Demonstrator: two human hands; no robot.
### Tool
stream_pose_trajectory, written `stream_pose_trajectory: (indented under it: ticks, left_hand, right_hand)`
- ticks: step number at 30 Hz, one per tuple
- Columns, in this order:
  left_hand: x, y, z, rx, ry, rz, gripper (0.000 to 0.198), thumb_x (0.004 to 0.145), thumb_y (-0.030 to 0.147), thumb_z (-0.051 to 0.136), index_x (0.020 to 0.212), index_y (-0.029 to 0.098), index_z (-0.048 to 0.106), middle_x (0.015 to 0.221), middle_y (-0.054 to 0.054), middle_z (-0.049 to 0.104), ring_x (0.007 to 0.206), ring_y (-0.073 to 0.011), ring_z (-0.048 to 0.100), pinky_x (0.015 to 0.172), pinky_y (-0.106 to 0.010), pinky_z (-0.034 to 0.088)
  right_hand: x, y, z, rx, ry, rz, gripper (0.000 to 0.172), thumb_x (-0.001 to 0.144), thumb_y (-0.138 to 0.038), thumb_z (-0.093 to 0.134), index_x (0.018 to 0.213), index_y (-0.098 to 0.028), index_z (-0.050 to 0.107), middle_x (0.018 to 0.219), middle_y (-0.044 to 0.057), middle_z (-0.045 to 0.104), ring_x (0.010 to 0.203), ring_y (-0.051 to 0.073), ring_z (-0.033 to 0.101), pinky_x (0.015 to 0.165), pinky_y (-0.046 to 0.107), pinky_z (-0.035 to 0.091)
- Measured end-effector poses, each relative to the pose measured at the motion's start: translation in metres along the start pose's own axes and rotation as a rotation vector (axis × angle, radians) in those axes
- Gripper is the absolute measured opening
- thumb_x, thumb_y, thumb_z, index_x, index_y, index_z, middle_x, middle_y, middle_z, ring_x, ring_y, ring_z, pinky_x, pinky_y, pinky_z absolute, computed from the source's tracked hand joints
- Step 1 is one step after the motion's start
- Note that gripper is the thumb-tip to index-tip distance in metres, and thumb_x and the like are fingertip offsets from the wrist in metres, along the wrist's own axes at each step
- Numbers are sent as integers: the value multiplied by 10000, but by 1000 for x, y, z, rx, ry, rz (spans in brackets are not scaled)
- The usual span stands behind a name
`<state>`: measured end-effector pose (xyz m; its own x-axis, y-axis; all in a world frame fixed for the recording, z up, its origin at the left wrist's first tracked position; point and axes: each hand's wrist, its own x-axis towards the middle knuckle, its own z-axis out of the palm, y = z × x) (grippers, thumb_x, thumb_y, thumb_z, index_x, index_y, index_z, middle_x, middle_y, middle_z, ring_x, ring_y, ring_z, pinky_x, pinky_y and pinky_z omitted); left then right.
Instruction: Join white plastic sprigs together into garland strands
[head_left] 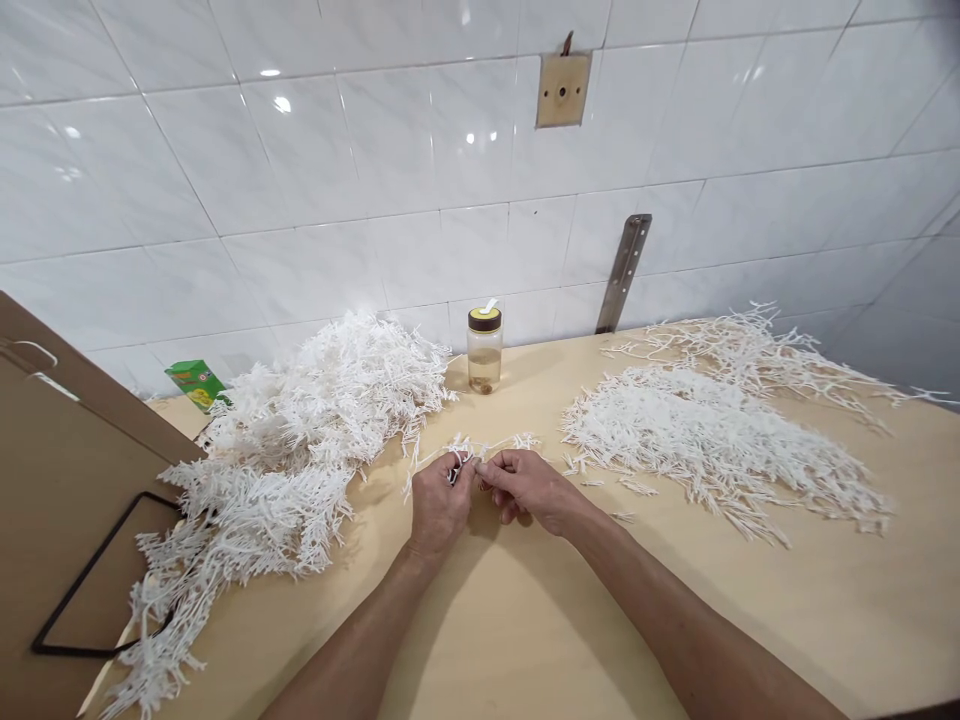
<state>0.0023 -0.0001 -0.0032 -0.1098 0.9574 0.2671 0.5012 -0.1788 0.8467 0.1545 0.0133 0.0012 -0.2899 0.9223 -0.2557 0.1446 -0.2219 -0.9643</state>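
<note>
My left hand (439, 500) and my right hand (529, 487) meet over the middle of a pale wooden table (525, 620). Both are closed in a pinch on one thin white plastic branch piece (480, 447) whose twigs stick out beyond the fingers toward the wall. A large heap of the same white branch pieces (300, 440) lies to the left of my hands. A flatter spread of white pieces (712, 440) lies to the right.
A small clear jar with a dark lid (484, 350) stands by the tiled wall. A green packet (196, 384) lies at the back left. A brown cardboard sheet with a black band (67, 520) leans at the left edge. A metal bracket (622, 272) hangs on the wall.
</note>
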Motion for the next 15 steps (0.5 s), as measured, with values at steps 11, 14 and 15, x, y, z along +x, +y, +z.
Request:
stream_pose_trajectory:
  ticks: [11, 14, 15]
  left_hand:
    - [0, 6, -2, -32, 4, -50, 346, 802, 434, 588, 550, 201, 540, 416, 43, 478, 476, -120, 458, 532, -229, 358]
    - [1, 5, -1, -49, -16, -82, 342, 794, 435, 595, 548, 201, 559, 403, 41, 486, 449, -118, 466, 521, -228, 368]
    - [2, 4, -1, -60, -24, -98, 341, 793, 437, 596, 548, 201, 565, 398, 40, 486, 439, -118, 466, 513, -228, 369]
  right_hand:
    - [-9, -4, 9, -253, 144, -121, 204, 847, -376, 554, 750, -201, 513, 579, -39, 574, 394, 124, 603, 359, 194, 423]
    - [-7, -2, 10, -292, 187, -160, 200, 848, -381, 545, 750, -207, 533, 580, -29, 580, 406, 121, 584, 371, 206, 427]
    - [-6, 0, 10, -322, 213, -194, 194, 848, -375, 545, 747, -209, 542, 583, -23, 586, 413, 120, 576, 379, 212, 425]
